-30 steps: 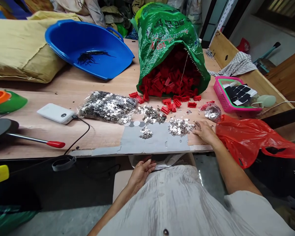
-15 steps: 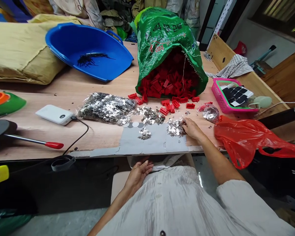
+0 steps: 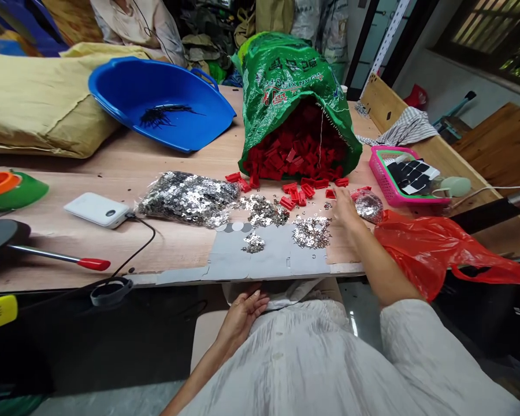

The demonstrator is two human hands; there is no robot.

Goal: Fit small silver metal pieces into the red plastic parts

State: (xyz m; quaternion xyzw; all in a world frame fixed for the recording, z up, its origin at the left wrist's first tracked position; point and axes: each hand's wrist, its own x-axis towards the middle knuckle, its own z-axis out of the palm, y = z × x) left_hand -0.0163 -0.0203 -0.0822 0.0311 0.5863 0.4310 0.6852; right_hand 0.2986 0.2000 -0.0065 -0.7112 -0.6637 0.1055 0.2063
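My right hand (image 3: 345,211) reaches over the wooden table (image 3: 112,167), fingers stretched out, fingertips at a loose red plastic clip (image 3: 330,193). More red clips (image 3: 301,188) spill from a green sack (image 3: 286,75) lying on its side. A small heap of silver metal pieces (image 3: 311,231) lies just left of the hand on a grey patch (image 3: 268,257). A little bag of silver pieces (image 3: 370,205) sits to its right. My left hand (image 3: 242,315) rests open on my lap, against white cloth, below the table edge.
A clear bag of silver pieces (image 3: 186,197), a white power bank (image 3: 97,209) with a black cable, a blue basin (image 3: 160,101) and a yellow sack (image 3: 30,98) lie to the left. A pink basket (image 3: 383,185) and a red plastic bag (image 3: 433,248) are on the right.
My right hand has moved from the silver heap forward to the loose red clips. The left hand has stayed on my lap. The view has tilted up slightly.
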